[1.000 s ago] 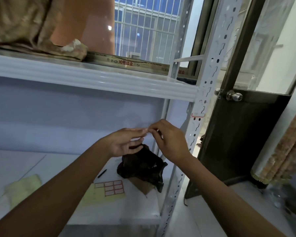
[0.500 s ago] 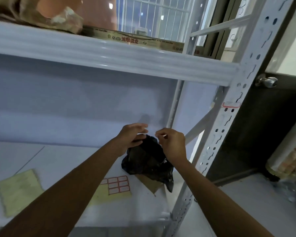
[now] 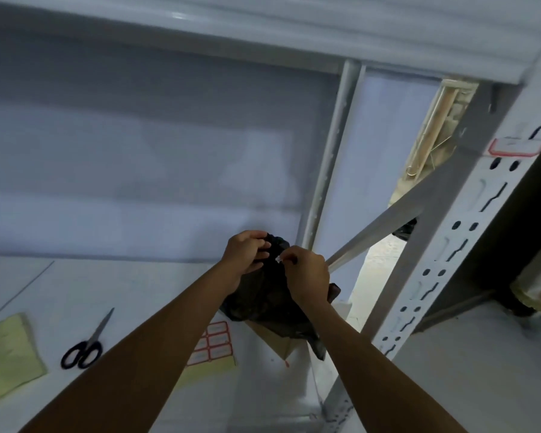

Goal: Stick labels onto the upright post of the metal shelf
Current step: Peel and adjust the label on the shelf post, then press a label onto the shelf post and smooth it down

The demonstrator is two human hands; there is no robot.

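- Both hands meet above the black bag (image 3: 263,304). The right hand (image 3: 306,276) pinches a small white scrap (image 3: 278,260), probably a label; the left hand (image 3: 247,254) is curled, its hold unclear.
- The post (image 3: 469,232) stands well right, one label (image 3: 512,146) already high on it.
- Risk: the scrap folds onto itself, sticks to fingers, or drops into the bag.
- The sheet (image 3: 214,343) lies near, partly under the left arm.

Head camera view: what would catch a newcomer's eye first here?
Two bare hands meet at the centre, the left hand and right hand pinching something small and pale over a black bag. At the right, a red-edged label sits on the perforated white post. Scissors lie on the shelf board, lower left.
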